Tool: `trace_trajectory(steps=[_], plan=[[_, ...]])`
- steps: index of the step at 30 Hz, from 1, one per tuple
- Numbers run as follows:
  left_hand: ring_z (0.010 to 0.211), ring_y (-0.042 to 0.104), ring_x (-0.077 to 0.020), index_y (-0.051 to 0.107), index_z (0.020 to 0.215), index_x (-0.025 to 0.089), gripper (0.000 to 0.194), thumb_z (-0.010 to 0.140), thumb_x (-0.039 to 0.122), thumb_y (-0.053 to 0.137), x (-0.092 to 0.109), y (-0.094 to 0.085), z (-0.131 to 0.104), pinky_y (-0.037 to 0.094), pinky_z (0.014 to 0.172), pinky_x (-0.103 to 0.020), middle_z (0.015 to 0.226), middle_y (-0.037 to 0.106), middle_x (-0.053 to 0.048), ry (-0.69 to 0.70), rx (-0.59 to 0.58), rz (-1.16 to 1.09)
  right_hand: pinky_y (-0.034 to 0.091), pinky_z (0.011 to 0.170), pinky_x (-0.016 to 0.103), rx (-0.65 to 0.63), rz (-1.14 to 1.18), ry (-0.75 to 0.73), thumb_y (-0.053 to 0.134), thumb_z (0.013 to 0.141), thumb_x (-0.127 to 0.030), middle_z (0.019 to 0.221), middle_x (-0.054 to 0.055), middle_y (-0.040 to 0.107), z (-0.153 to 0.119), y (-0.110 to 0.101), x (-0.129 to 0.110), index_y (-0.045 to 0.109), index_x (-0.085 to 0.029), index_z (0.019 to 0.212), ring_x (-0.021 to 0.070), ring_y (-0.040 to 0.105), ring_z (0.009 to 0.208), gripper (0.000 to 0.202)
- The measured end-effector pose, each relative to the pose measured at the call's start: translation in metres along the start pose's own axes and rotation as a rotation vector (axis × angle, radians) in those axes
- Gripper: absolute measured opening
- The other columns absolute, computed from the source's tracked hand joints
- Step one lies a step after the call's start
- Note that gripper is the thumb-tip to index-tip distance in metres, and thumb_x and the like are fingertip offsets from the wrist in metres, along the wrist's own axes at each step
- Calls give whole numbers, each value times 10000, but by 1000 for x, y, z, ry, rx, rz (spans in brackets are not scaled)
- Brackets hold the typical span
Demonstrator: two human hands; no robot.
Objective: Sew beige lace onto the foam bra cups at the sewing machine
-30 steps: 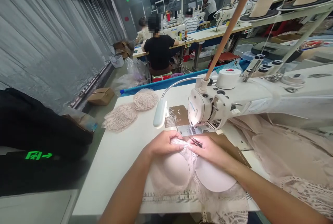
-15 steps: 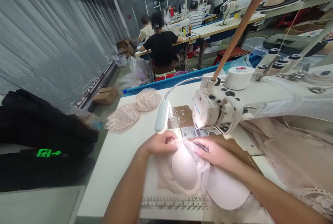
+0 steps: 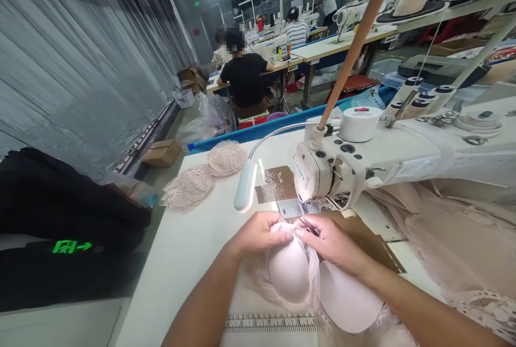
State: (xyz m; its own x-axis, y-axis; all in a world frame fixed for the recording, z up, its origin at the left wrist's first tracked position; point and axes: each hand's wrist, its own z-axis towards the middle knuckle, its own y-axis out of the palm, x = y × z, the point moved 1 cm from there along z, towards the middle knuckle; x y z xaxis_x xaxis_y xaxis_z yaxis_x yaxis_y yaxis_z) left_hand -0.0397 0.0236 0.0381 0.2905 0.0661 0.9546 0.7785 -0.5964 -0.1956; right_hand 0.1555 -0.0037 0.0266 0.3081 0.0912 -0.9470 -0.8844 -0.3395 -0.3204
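Pale pink lace bra (image 3: 289, 274) below both hands, top edge pinched between left hand (image 3: 262, 234) and right hand (image 3: 325, 237), fingers nearly closed, likely keeping edge taut; snips (image 3: 309, 227) tucked in right, probably for ready reach. Sewing machine (image 3: 312, 172) just beyond.

Left hand (image 3: 262, 234), right hand (image 3: 332, 239), pinched bra (image 3: 288, 274)

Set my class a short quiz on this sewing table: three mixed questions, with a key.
1. True or false: the left hand and right hand both touch the pale pink padded lace garment.
2. What else does the right hand hold?
A) red cone
B) small dark metal tool
C) long brown rod
3. Fill in: two rounded beige lace pieces lie to the ____ of the white sewing machine.
Key: 1 true; 2 B; 3 left.
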Motion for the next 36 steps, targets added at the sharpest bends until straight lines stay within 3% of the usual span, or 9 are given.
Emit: trace_trajectory(steps=[5, 8, 12, 15, 19, 24, 29, 36], plan=[[629, 439, -102, 579, 711, 125, 237, 745, 326, 699, 4, -7, -2, 302, 549, -194, 679, 503, 9, 24, 68, 53, 350, 574, 269, -67, 7, -5, 472, 881, -353, 660, -23, 442, 0, 2, -1, 469, -192, 686, 138, 424, 634, 253], [694, 509, -130, 649, 809, 123, 205, 747, 313, 697, 7, -11, -3, 367, 607, -212, 762, 589, -21, 17, 43, 59, 370, 616, 276, -85, -4, -25, 463, 889, -341, 701, -12, 487, 0, 2, -1, 487, -192, 704, 150, 454, 680, 239], [841, 579, -199, 707, 956, 130, 311, 745, 360, 718, 5, -9, -2, 432, 736, -266, 940, 664, -74, -15, -30, -24, 420, 705, 297, -53, -41, -39, 448, 907, -378, 853, 25, 602, -1, -2, -1, 559, -195, 851, 185, 539, 803, 221], [770, 585, -197, 723, 925, 107, 362, 729, 411, 740, 0, -5, 0, 434, 694, -271, 850, 669, -81, -62, -4, -79, 444, 716, 311, -34, -81, -52, 402, 928, -462, 835, 22, 617, -2, -8, 0, 542, -206, 1006, 188, 567, 779, 302], [656, 545, -157, 726, 864, 75, 416, 686, 448, 778, -5, 0, 3, 404, 607, -247, 733, 636, -72, -80, 48, -158, 459, 674, 334, -15, -158, -54, 281, 957, -489, 724, 18, 602, -1, -17, 3, 567, -202, 1084, 189, 573, 678, 425], [637, 518, -146, 735, 843, 74, 433, 659, 460, 801, -7, 3, 4, 394, 611, -253, 696, 611, -70, -70, 33, -254, 467, 884, 343, -78, -10, -98, 506, 886, -389, 1093, 72, 660, 1, -17, 4, 661, -201, 1059, 230, 605, 1005, 299], [579, 403, -106, 731, 762, 73, 432, 618, 470, 822, -8, 5, 6, 315, 552, -234, 583, 481, -11, -64, 4, -250, 500, 788, 347, -111, 40, -13, 546, 857, -354, 921, 51, 665, -1, -11, 0, 635, -182, 1001, 209, 617, 862, 241], [557, 300, -80, 674, 653, 68, 428, 609, 466, 827, -6, 9, 7, 229, 508, -226, 562, 349, 23, -83, -24, -237, 484, 786, 334, -59, 112, -1, 559, 854, -355, 930, 50, 669, -2, -4, -1, 631, -186, 910, 205, 613, 888, 192]])
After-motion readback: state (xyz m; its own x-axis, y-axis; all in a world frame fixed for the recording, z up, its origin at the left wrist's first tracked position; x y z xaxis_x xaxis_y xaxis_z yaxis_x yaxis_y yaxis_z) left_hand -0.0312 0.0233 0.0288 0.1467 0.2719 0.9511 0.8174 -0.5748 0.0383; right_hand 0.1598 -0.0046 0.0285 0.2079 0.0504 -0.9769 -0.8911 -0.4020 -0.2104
